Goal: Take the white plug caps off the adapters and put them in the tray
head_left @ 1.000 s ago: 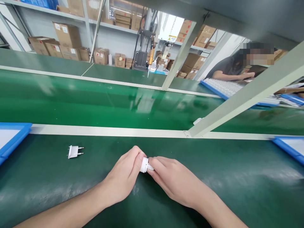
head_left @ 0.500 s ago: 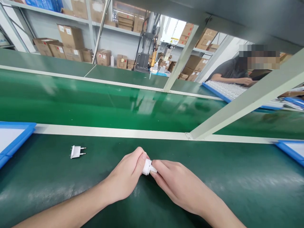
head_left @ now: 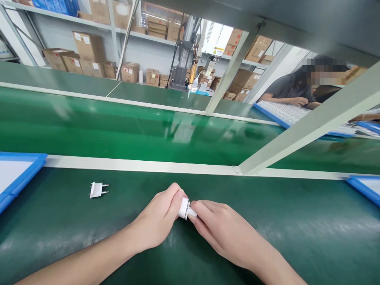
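My left hand (head_left: 164, 213) is closed around a white plastic housing (head_left: 183, 208), which looks like a small charger body; most of it is hidden in the palm. Thumb and fingers of my right hand (head_left: 219, 225) pinch a narrow white piece (head_left: 192, 212) against the housing's right end. Whether that piece is part of the housing or separate, I cannot tell. Away to the left, a white two-pin plug piece (head_left: 96, 190) lies on the dark green bench (head_left: 124, 206), its pins pointing right.
Blue-edged trays (head_left: 22, 180) (head_left: 363, 186) stand at both sides. Beyond the white rail (head_left: 142, 165) runs a green conveyor belt (head_left: 133, 134). A slanted post (head_left: 297, 128) rises at right. Across the belt are a machine (head_left: 184, 55), shelved boxes (head_left: 89, 47) and a co-worker (head_left: 282, 87).
Specks on the conveyor belt have moved right. My hands keep nearly the same hold, with the housing shifted very slightly. The co-worker's hand has moved a little left.
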A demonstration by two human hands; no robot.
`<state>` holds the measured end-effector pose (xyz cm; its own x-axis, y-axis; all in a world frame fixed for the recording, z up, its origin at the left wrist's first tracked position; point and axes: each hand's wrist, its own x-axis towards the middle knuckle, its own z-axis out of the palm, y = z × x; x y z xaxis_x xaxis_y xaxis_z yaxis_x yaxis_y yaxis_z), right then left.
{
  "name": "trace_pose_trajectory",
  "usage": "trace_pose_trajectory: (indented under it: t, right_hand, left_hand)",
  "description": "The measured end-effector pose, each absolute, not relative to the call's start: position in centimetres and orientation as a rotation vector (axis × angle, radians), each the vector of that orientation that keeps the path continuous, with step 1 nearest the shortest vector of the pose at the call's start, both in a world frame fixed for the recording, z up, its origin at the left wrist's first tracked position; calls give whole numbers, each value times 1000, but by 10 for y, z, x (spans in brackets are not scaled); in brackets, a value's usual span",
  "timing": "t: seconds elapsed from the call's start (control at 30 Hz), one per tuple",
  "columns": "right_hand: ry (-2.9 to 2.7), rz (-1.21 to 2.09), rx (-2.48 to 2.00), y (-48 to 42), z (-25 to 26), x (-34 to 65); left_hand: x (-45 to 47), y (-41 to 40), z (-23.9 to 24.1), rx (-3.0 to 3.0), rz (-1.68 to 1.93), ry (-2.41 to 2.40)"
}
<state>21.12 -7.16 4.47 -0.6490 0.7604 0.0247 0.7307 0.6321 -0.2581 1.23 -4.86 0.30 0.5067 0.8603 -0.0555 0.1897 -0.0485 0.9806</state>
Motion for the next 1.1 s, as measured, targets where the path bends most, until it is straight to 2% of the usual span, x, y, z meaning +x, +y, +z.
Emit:
trace_pose_trajectory:
  t: [0.6,1.1]
  right_hand:
    - [-2763,283,-1270,-71,43,212]
    - [-2664,585,-1269,-69,39,209]
  left_hand:
    - [14,-48,-2,1618,694,957]
    - [16,-55,-3,1504,724,981]
